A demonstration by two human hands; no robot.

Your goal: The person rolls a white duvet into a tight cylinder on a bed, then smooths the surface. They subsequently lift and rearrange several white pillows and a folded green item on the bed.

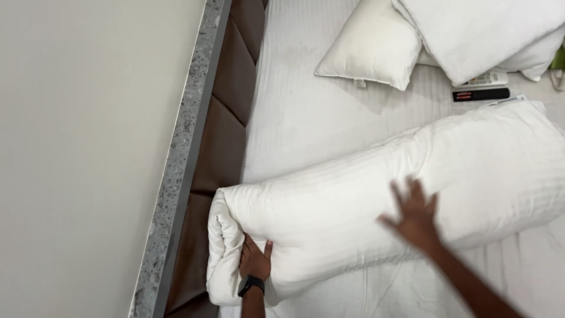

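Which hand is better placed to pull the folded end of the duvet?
Probably the left hand: its fingers are tucked into the duvet's folded end. The right hand only lies flat on top.

The rolled duvet (376,194) lies across my bed (294,112) from the headboard edge to the far right, blocking any straight reach over it. My left hand (255,262) is tucked into its folded end by the padded headboard (226,112), where the gap is tight. My right hand (415,215) rests spread on the roll's middle. Beyond the roll, a wide strip of bare sheet is open up to the pillow (371,50). Further right, a second pillow (488,32), a white remote (488,79) and a black remote (481,94) crowd that corner.
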